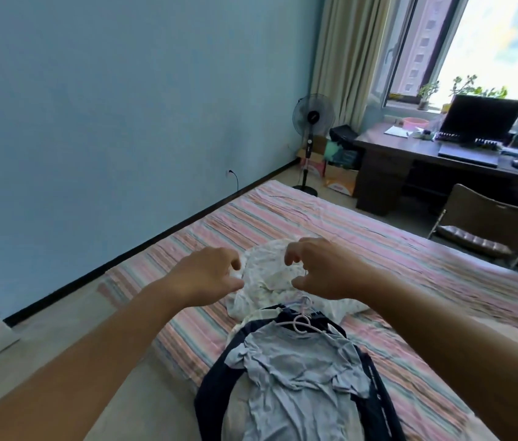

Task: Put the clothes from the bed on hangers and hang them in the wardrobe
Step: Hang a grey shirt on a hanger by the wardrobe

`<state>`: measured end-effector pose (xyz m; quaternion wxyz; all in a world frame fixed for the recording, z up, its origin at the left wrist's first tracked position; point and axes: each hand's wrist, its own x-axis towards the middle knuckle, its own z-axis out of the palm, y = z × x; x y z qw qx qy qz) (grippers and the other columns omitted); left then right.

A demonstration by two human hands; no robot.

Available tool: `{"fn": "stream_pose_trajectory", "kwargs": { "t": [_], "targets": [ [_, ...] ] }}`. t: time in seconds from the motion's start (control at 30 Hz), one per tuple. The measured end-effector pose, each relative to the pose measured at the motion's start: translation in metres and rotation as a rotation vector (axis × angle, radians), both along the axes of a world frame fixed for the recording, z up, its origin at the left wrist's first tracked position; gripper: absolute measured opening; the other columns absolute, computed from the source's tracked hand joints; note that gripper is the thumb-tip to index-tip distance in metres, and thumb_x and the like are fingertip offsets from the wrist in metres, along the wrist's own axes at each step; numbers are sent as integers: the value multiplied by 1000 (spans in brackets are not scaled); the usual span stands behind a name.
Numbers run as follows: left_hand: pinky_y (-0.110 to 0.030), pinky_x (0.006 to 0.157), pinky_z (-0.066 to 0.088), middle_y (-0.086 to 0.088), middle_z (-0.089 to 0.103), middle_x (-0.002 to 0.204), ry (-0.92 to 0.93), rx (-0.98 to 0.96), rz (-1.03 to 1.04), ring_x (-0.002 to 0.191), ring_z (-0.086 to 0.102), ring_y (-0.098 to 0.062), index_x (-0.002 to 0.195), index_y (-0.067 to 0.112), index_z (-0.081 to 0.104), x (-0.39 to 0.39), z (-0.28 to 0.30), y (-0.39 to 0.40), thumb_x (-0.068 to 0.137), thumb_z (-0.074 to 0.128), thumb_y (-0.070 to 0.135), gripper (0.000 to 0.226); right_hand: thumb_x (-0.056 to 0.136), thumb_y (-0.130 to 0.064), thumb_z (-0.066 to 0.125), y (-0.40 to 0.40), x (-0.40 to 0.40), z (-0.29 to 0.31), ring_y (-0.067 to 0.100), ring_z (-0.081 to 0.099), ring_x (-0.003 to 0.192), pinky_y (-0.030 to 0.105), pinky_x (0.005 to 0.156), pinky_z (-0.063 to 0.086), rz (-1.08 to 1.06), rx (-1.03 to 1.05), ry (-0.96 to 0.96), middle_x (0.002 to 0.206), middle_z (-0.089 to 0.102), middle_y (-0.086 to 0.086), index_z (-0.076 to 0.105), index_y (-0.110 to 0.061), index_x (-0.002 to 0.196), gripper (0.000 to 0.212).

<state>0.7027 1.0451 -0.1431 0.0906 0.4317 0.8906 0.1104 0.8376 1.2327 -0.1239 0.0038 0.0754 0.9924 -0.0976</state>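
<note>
While both arms reach forward over the bed (299,214), its striped sheet runs diagonally from the near left toward the desk (461,154) and chair (489,224) at upper right. Lengthwise on the sheet lies a pile of clothes, its long axis running away from the person. Nearest is a dark garment (375,393) with a pale blue shirt (295,370) spread on top. Beyond these lies a crumpled white patterned garment (267,275), the farthest item of the pile. A pink hanger (302,323) rests at the collar of the blue shirt, its hook pointing toward the white garment.

The left hand (206,275) and right hand (321,268) hover apart on either side of the white garment, fingers loosely curled and spread, holding nothing. Whether the fingertips touch the cloth cannot be told. The garment lies directly between and just below the hands, roughly equally near to each. The right hand is nearer the hanger, which lies just beneath its wrist.

Judged from this layout, the step in hand is lifting the white garment; a symmetrical downward closing of both hands would serve. No wardrobe is in view.
</note>
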Motion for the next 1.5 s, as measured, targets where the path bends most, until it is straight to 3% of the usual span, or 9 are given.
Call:
{"fn": "stream_pose_trajectory", "kwargs": {
  "t": [0.23,0.43,0.57,0.83,0.93,1.1,1.27,1.4,1.5],
  "targets": [
    [-37,81,53,3,64,107,-80,-93,-44,92,61,-16,118,25,59,-25,-62,86,91,61,47,35,92,-22,58,87,-2,-65,21,59,101,34,80,52,-102,59,-37,120,59,1,56,-19,123,31],
    [-36,78,54,5,63,97,-243,-157,-38,83,61,-13,117,21,60,-45,-131,147,93,61,41,31,94,-22,54,153,-12,-132,22,59,95,36,72,53,-174,44,-89,113,59,0,53,-20,119,25],
    [-37,81,53,3,64,100,-273,-175,3,86,61,-15,119,22,59,-62,-177,183,94,58,41,31,93,-19,51,194,-25,-181,24,58,97,37,74,54,-185,44,-174,111,58,3,52,-18,119,25],
    [-35,77,53,4,64,94,-371,-178,95,85,61,-16,106,20,62,-103,-278,225,93,62,36,21,92,-25,58,250,-50,-296,23,58,102,36,80,49,-307,-184,-213,113,60,1,56,-20,119,28],
    [-36,76,52,7,62,87,-376,-186,135,82,60,-16,101,21,62,-117,-325,233,93,62,35,16,92,-28,58,263,-55,-349,22,58,96,33,72,46,-329,-195,-192,108,61,-1,56,-20,115,25],
    [-37,88,51,2,66,114,-414,-251,190,104,61,-19,123,20,61,-133,-408,247,95,59,35,32,96,-27,57,280,-71,-435,24,58,95,36,73,49,-402,-291,-244,110,62,1,57,-20,117,22],
    [-38,92,48,0,64,125,-405,-303,167,113,58,-21,127,21,61,-145,-487,271,96,57,33,34,95,-22,55,287,-85,-516,21,56,91,33,66,41,-444,-338,-300,107,62,0,59,-21,114,20],
    [-36,80,52,-2,68,113,-428,-343,134,97,63,-24,125,24,63,-152,-539,298,95,58,28,30,93,-19,56,289,-99,-568,25,59,98,38,76,49,-480,-395,-327,109,64,3,62,-17,116,24],
    [-36,83,51,-2,67,116,-411,-319,119,104,62,-26,128,23,60,-155,-571,311,94,60,25,34,92,-20,58,289,-106,-600,27,55,104,42,84,48,-483,-378,-346,113,61,5,59,-15,117,25]
  ]
}}
